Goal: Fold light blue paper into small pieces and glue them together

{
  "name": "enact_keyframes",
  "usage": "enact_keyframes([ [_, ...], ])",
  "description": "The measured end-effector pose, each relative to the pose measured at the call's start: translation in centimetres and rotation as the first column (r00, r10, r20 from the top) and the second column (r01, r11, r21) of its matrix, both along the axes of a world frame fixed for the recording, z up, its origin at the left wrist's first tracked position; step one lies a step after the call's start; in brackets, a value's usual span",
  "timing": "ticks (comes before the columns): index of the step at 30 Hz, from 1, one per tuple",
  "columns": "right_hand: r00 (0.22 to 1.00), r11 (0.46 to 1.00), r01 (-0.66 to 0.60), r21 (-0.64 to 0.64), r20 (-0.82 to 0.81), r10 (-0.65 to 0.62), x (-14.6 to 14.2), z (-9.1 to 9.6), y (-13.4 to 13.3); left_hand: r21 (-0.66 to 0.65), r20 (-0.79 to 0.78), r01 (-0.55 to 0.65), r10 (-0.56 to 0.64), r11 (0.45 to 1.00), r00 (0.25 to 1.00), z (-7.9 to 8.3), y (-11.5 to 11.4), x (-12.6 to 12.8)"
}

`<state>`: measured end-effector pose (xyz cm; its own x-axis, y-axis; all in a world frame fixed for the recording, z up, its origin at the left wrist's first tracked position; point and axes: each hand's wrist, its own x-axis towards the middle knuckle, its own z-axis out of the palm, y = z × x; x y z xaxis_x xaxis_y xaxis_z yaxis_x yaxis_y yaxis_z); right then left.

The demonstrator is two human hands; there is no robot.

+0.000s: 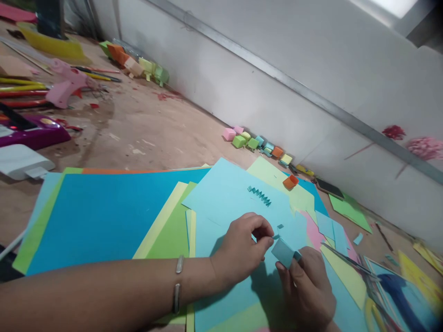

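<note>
My left hand is curled, its thumb and forefinger pinching the end of a thin light-blue paper strip. My right hand grips a small folded light-blue paper piece that the strip joins. Both hands hover over a light-blue paper sheet. A zigzag-folded teal strip lies on that sheet, farther from me. A bracelet sits on my left wrist.
Coloured sheets overlap on the table: dark blue, green, yellow. Small paper cubes line the wall. An orange cube, pink glue gun, pencils, purple device and scissors lie around.
</note>
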<state>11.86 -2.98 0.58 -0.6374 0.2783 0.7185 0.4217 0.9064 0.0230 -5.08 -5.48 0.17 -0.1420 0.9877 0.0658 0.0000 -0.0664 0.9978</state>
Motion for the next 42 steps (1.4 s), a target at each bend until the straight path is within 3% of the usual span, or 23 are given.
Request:
enact_keyframes([
  [11,0.993,0.99,0.12,-0.071,0.005,-0.12,0.5,-0.2,-0.5,0.06,0.02,0.014,-0.016,0.998,1.0,0.1,-0.6,0.3],
  [17,0.98,0.945,0.16,-0.286,-0.069,-0.187,0.7,-0.8,-1.2,0.009,0.073,0.035,-0.036,0.999,0.997,0.4,-0.8,0.4],
  [24,0.974,0.907,0.059,-0.416,-0.175,-0.144,0.3,-0.7,-1.3,-0.034,0.095,0.039,-0.035,0.999,0.995,0.5,-1.0,0.6],
  [27,0.948,0.86,0.038,-0.509,-0.255,-0.192,-0.1,-0.7,-1.5,-0.044,0.077,0.042,-0.039,0.998,0.996,0.6,-1.0,0.6],
  [30,0.922,0.784,0.028,-0.62,-0.288,-0.26,-0.2,-0.9,-1.6,-0.056,0.056,0.035,-0.032,0.998,0.998,0.7,-0.9,0.5],
  [33,0.898,0.66,0.006,-0.751,-0.285,-0.334,0.1,-1.0,-1.3,-0.047,0.026,0.024,-0.023,0.999,0.999,0.7,-0.9,0.4],
  [38,0.861,0.372,-0.086,-0.924,-0.257,-0.439,0.2,-0.9,-0.4,0.061,-0.075,0.07,-0.066,0.996,0.995,0.4,-1.2,0.4],
  [42,0.735,0.131,-0.309,-0.942,-0.324,-0.595,0.0,-1.3,0.1,0.164,-0.199,0.132,-0.099,0.978,0.975,-0.3,-1.1,0.3],
])
